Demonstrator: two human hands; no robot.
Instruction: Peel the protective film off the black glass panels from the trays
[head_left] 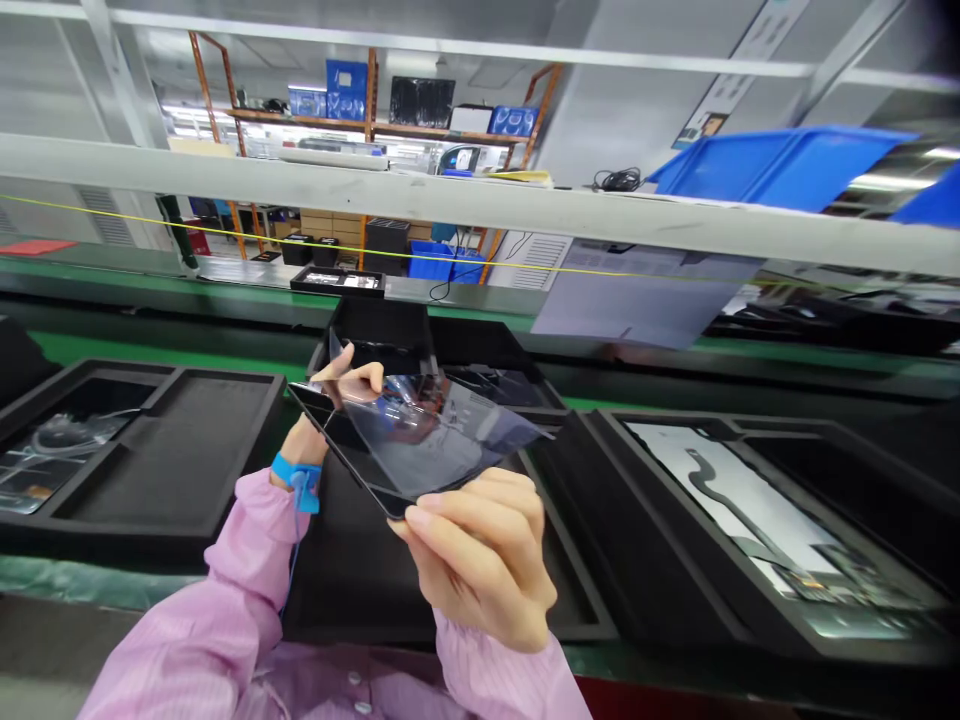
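I hold a dark tablet (390, 455) tilted above a black foam tray (352, 580). A clear protective film (457, 430) is lifted off its glossy screen and curls up to the right. My left hand (341, 395) grips the tablet's far left corner, fingers pinched on the film's edge there. My right hand (480, 560) is closed around the tablet's near right edge. Both sleeves are pink, and a blue strap (296, 480) circles my left wrist.
Black foam trays line the green conveyor (150, 352): one on the left (135, 450) with bagged parts, one on the right (750, 520) holding a device back panel. A grey rail (480, 205) crosses overhead, with blue bins (772, 165) at upper right.
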